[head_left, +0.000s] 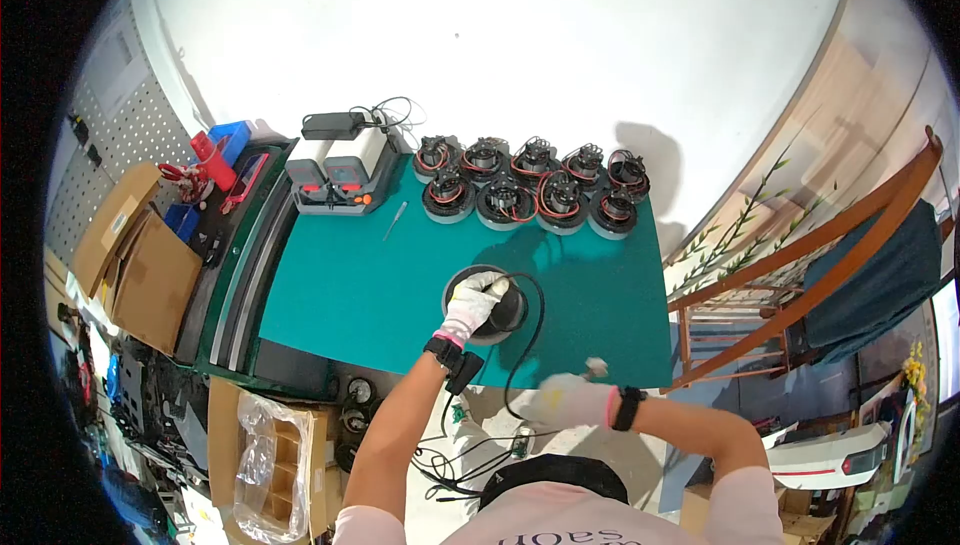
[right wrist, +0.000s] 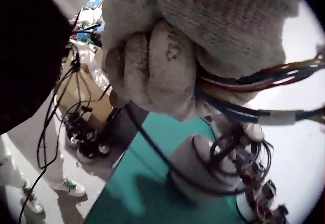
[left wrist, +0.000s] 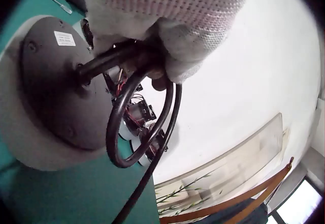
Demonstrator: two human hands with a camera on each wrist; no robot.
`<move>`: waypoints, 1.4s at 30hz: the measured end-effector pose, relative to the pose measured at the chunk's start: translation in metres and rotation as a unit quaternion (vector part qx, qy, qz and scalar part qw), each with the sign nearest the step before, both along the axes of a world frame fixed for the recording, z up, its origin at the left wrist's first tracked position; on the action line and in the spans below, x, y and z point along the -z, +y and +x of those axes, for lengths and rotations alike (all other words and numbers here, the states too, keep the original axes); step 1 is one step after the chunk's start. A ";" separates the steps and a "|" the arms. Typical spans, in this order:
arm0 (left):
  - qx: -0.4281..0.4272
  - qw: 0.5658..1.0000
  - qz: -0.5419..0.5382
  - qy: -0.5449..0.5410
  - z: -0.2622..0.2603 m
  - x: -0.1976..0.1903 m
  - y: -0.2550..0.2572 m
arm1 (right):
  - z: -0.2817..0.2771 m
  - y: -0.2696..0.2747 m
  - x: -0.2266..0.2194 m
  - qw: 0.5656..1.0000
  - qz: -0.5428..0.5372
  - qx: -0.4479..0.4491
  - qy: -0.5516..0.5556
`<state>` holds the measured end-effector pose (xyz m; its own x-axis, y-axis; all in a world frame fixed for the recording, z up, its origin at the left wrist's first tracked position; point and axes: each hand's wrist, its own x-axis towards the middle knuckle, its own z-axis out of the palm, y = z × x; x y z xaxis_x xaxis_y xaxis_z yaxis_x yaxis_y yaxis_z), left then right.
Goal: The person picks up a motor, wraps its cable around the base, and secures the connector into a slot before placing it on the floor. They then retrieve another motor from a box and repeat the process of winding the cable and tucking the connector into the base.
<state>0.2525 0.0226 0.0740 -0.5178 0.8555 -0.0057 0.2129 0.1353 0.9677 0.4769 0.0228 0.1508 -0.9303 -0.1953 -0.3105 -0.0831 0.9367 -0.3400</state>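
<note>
A round grey unit with a flat black face (left wrist: 51, 92) and a small white label stands on the green mat. A thick black cable (left wrist: 115, 132) leaves the middle of that face. My gloved left hand (head_left: 470, 307) grips the cable close to the unit, and a loop of it hangs below the fingers in the left wrist view. Off the mat's front edge, my gloved right hand (head_left: 568, 401) holds the cable's other end in curled fingers. Coloured wires (right wrist: 249, 85), bound by a pale band, stick out of that fist.
Several motor-like units (head_left: 505, 203) with red and black wires stand in two rows at the back. A screwdriver (head_left: 396, 220) lies left of them, near a grey-and-white two-part device (head_left: 340, 170). An open cardboard box (head_left: 225, 445) sits at lower left, a wooden chair (head_left: 800, 285) at right.
</note>
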 end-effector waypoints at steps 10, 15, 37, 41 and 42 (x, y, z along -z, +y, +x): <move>0.140 0.857 0.097 -0.487 -0.026 0.019 0.005 | -0.098 0.104 -0.026 0.930 -0.180 0.218 0.233; 0.094 0.931 0.080 -0.344 -0.014 0.017 0.005 | -0.102 0.125 -0.009 0.883 -0.194 0.379 0.198; 0.117 0.985 0.094 0.089 -0.008 0.001 -0.011 | -0.085 0.072 0.076 0.736 -0.194 0.515 0.394; 0.077 0.941 0.028 0.328 -0.010 0.014 -0.004 | -0.077 0.085 0.058 0.785 -0.160 0.466 0.375; 0.080 0.943 0.039 0.320 -0.011 0.014 -0.003 | -0.072 0.095 0.054 0.810 -0.147 0.418 0.385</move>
